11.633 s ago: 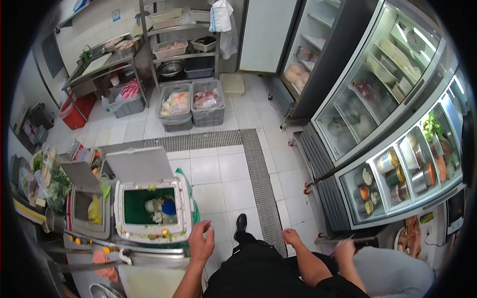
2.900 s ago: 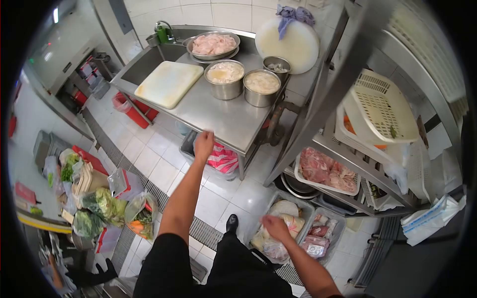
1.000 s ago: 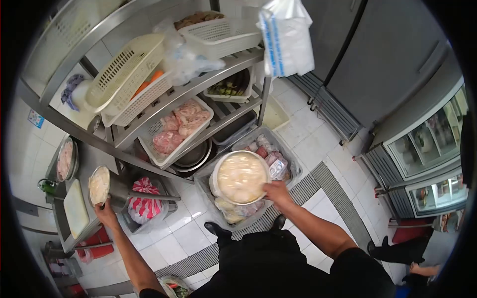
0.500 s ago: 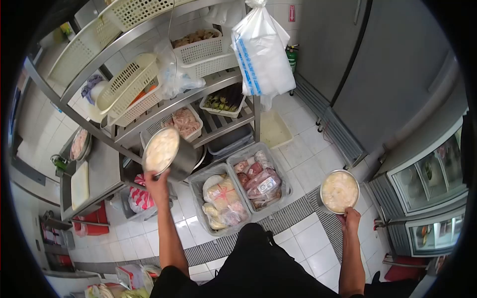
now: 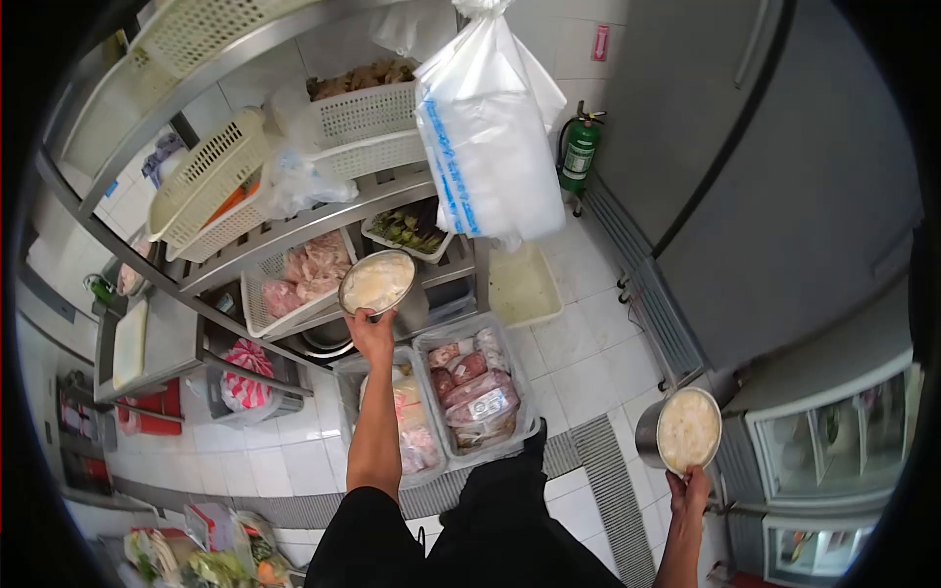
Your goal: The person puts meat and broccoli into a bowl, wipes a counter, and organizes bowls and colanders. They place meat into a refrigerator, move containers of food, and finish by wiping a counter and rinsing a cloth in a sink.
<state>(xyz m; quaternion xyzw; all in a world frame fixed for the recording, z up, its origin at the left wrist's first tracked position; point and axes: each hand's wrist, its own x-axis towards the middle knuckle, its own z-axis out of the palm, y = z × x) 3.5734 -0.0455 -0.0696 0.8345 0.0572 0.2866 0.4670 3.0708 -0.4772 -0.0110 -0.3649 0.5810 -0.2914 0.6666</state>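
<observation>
My left hand (image 5: 372, 333) grips the near rim of a round metal pot (image 5: 412, 306) filled with a pale, creamy-looking food that I cannot identify. This pot is held out by the lower shelves, over the back of the plastic bins. Far to the right, my right hand (image 5: 691, 488) pinches the rim of a second metal pot (image 5: 647, 436), with similar pale contents. Both pots tip slightly toward me. Below the left pot stand two grey bins, one with bagged food (image 5: 412, 416) partly hidden by my left forearm, the other with packaged meat (image 5: 480, 397).
A metal rack (image 5: 314, 220) on the left carries baskets, one with raw meat (image 5: 309, 269). Plastic bags (image 5: 500, 147) hang in front of it. A green fire extinguisher (image 5: 578, 152) stands by the grey cabinet (image 5: 676, 127). Glass-door fridges (image 5: 823, 421) line the right side.
My view has shifted as I moved, and one foot now shows beside the bins. The left pot has moved right, toward the bins; the right pot sits lower in view. Both stay gripped.
</observation>
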